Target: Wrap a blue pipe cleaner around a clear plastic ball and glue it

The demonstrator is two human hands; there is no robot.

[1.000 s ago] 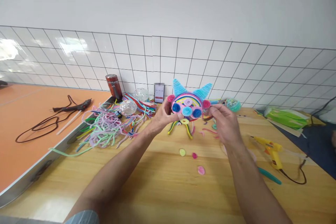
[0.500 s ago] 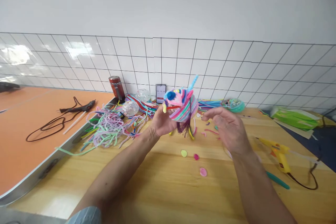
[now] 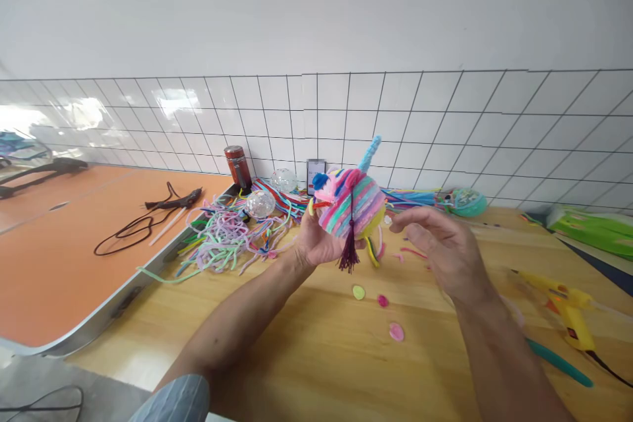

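Above the wooden table, my left hand (image 3: 316, 241) grips a round striped pipe-cleaner ornament (image 3: 352, 206) from below and behind. It has a light-blue horn on top, a blue tuft and pink trim on its left side, and a dark purple tassel hanging at the front. Just right of it is my right hand (image 3: 442, 244), fingers loosely curved and apart, with nothing visible in them. On the table below lie a yellow-green disc (image 3: 358, 292), a magenta disc (image 3: 382, 301) and a pink disc (image 3: 396, 331).
A heap of fuzzy pipe cleaners (image 3: 222, 237) and clear balls (image 3: 260, 204) sit at left. A yellow glue gun (image 3: 564, 300) and a teal tool (image 3: 558, 362) lie at right. Behind are a red flask (image 3: 238, 168), a phone (image 3: 313, 170) and a teal ball (image 3: 469, 201).
The ornament has turned in my left hand, so its striped side and tassel now face me. My right hand stays beside it. The whole view has shifted left.
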